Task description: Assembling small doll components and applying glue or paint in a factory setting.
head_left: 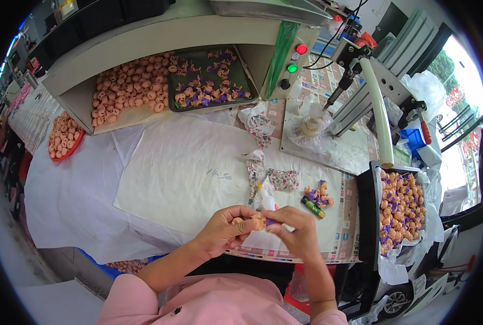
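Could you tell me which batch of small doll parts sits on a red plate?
The pile of bare peach heads at the far left; its red plate sets it apart from the shelf, tray and box batches.

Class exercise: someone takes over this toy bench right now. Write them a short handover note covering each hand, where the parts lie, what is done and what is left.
Left hand: grips a small doll head.
Right hand: pinches the purple piece against that head.
Parts: bare heads piled in the open cabinet and in the red dish; purple-topped figures on the dark tray.
Done: the box on the right is full of figures with purple parts; a few more lie beside a green tube.
Left: the piece in hand looks unfinished; many bare heads remain.
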